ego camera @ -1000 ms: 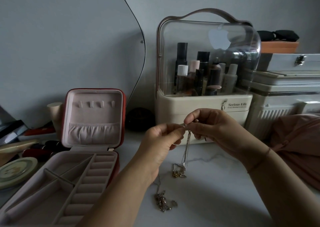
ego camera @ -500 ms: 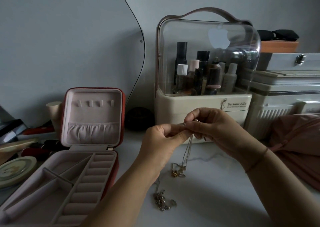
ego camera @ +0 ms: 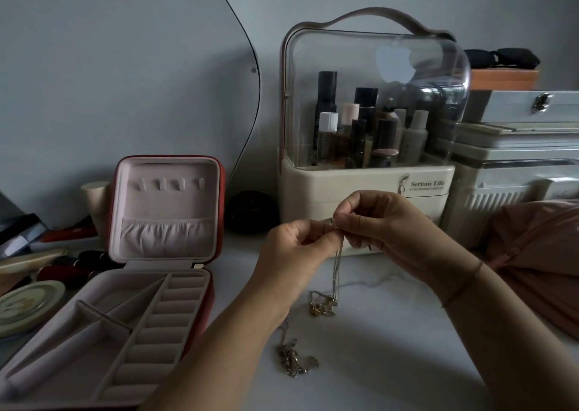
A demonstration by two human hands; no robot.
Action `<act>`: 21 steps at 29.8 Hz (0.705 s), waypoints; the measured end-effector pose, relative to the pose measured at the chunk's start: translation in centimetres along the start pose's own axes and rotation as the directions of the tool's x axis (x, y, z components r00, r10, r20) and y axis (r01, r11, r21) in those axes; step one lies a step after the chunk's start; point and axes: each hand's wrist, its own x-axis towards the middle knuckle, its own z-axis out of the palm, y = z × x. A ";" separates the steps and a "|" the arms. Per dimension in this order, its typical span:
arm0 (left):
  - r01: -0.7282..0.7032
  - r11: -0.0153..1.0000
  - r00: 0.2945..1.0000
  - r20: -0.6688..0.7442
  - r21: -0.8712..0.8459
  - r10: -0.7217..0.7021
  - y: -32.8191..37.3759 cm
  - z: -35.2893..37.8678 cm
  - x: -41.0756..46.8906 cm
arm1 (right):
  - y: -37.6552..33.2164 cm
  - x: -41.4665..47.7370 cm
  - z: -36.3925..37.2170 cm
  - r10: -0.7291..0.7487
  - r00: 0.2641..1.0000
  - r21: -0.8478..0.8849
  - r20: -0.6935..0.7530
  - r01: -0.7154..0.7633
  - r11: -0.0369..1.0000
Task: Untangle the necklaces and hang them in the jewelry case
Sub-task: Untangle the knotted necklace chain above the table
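Marbled tabletop, hands pinching fine chain

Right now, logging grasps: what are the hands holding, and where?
The left hand and right hand pinch one thin necklace at its top end.

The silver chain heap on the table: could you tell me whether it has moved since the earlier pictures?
No. The silver chain heap stays at the same spot, just right of the jewelry case.
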 end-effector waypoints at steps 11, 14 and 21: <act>0.027 0.998 0.999 0.036 -0.061 -0.025 -0.1 0.1 0.0 | 0.2 0.1 -0.2 0.042 0.999 0.034 0.008 -0.042 0.999; 0.045 0.997 0.998 0.050 -0.060 -0.042 0.0 0.1 0.0 | 0.2 0.1 -0.3 0.045 0.999 0.046 0.015 -0.046 0.998; 0.034 0.996 0.998 0.063 -0.083 -0.029 -0.1 0.1 0.1 | 0.2 0.1 -0.4 0.064 0.998 0.088 0.021 -0.066 0.994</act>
